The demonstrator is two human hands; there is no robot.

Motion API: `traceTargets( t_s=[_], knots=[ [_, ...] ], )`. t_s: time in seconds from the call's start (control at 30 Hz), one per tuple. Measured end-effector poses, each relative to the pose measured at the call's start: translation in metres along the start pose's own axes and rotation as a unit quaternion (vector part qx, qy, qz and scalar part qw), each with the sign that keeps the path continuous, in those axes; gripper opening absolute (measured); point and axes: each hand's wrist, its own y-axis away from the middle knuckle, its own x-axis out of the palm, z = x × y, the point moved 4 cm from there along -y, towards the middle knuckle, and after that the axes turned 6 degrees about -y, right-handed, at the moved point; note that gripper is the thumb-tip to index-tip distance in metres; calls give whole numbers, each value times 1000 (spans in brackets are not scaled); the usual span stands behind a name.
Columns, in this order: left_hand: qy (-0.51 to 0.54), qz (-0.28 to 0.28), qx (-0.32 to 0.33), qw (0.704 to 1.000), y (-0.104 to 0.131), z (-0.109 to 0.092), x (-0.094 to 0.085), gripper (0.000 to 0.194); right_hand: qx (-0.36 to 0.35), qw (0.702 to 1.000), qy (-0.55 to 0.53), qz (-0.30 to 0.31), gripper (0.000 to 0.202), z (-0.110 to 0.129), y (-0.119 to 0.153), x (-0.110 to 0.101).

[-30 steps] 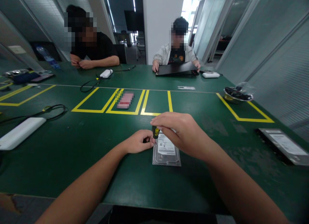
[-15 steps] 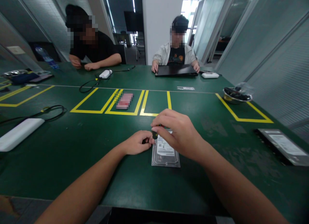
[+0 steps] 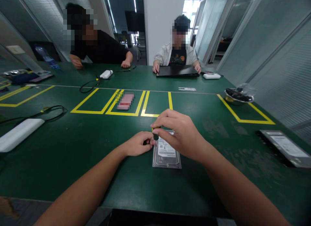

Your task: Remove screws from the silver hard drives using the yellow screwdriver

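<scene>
The drive [image 3: 167, 161] lies flat on the counter [image 3: 73, 177], label [image 3: 167, 150] up, between the person's forearms and partly hidden under the right hand [image 3: 178, 132]. That hand has its thumb and fingers closed round the dark handle of a small screwdriver [image 3: 155, 136], held over the drive's left edge; where the tip sits is hidden. The left hand [image 3: 138, 144] is curled at that same edge, fingertips near the screwdriver; whether they pinch the drive, steady the tool or merely rest there cannot be told.

The drive looks like rigid metal, probably dense and rather heavy for its size. It should not bend, but its smooth casing may well slide on the glossy counter under a sideways push. The insides are likely sensitive to knocks, so it is best taken by its two long sides, low down, without pressing on the lid or label. The screwdriver looks light and stiff, its short handle suited to a fingertip grip that keeps it upright.
</scene>
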Motion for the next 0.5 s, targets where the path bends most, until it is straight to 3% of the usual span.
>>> traceTargets(
  t_s=[0.23, 0.5],
  knots=[
    [42, 0, 9, 999, 1, 0, 0, 9, -35, 999, -11, 30, 23, 3, 1, -3],
    [27, 9, 0, 1000, 1, -1, -1, 7, -9, 999, 5, 47, 26, 6, 0, -4]
  ],
)
